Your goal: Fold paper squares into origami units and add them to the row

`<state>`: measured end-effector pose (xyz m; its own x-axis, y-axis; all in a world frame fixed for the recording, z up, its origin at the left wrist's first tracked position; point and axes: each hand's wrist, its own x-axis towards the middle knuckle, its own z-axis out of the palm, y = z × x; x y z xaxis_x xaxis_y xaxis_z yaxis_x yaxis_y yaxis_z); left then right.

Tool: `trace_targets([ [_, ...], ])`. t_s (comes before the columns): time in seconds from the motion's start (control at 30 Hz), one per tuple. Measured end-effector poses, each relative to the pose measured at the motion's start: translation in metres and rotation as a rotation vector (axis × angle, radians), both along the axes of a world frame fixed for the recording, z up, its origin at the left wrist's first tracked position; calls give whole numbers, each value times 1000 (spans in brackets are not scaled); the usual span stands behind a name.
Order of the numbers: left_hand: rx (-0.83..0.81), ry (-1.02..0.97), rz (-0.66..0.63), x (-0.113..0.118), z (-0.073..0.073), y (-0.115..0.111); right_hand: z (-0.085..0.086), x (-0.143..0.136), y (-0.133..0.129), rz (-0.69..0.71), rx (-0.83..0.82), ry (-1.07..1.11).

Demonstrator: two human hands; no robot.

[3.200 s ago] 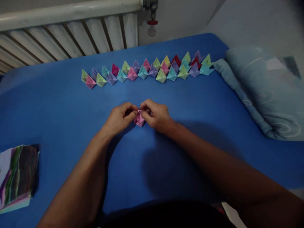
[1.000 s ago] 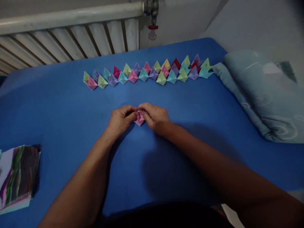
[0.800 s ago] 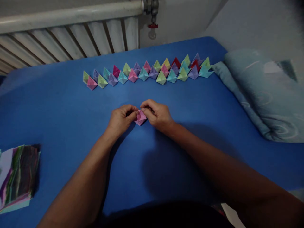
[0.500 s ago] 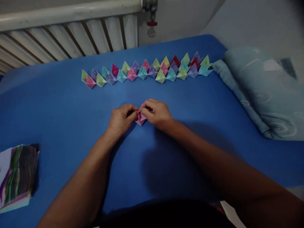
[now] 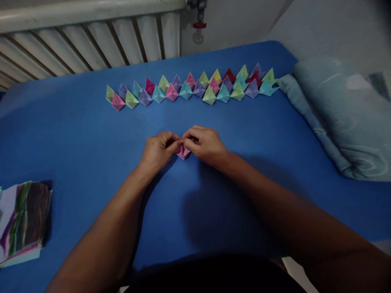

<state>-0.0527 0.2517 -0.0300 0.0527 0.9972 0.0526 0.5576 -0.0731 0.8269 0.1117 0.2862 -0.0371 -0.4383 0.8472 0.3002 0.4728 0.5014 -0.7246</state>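
Observation:
Between my two hands is a small pink folded paper boat (image 5: 183, 154), low over the blue surface (image 5: 91, 146). My left hand (image 5: 159, 149) pinches its left side with thumb and forefinger. On the opposite side my right hand (image 5: 204, 143) pinches the paper close to its top point, with the other fingers curled. The fingertips hide much of the boat's upper part. Beyond my hands stand several finished paper boats (image 5: 186, 90) in staggered rows, in green, pink, purple, turquoise, yellow and red.
A stack of coloured paper sheets (image 5: 27, 219) lies at the left edge. Along the right side rests a folded light-blue blanket (image 5: 339, 118). Behind the surface are a white radiator (image 5: 143, 38) and a pipe valve with a red handle (image 5: 199, 25).
The whole view has shifted slightly. Both hands keep their pinch on the pink boat, and the fingertips have come a little closer around its top.

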Motion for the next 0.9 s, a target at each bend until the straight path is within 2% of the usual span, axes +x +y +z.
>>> trace_targets([
  [0.5, 24, -12, -58, 0, 1, 1, -4, 0, -2, 55, 153, -132],
  [0.9, 12, 53, -32, 0, 4, -1, -6, 0, -4, 107, 154, -49],
])
